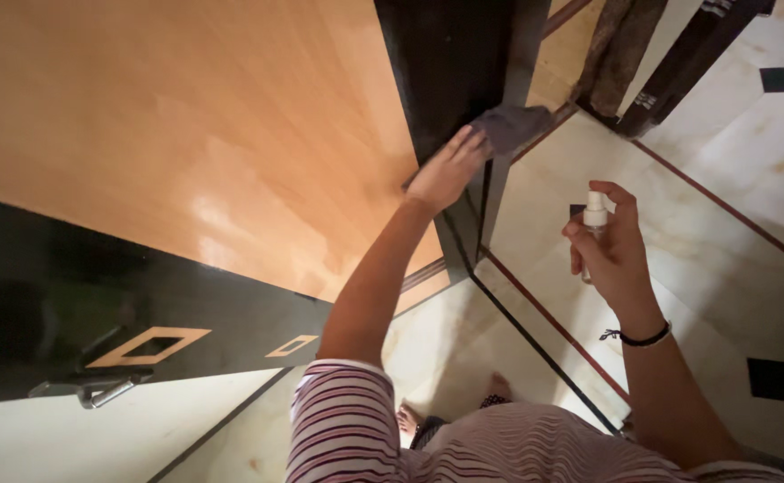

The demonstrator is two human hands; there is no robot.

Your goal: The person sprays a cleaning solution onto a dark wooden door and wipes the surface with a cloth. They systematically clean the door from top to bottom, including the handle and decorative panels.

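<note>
My left hand (447,170) presses a grey cloth (510,128) against the lower dark edge of a wooden door (186,125), fingers flat on the cloth. My right hand (614,250) holds a small clear spray bottle (594,219) with a white nozzle, upright, index finger curled over the top. A dark band circles my right wrist. The bottle's lower part is hidden inside my palm.
The door has an orange wood panel and a black glossy border (141,304) with a metal handle (97,386). Pale marble floor (732,259) with dark inlay lines and black square tiles lies below. My bare feet (499,389) and striped shirt show at the bottom.
</note>
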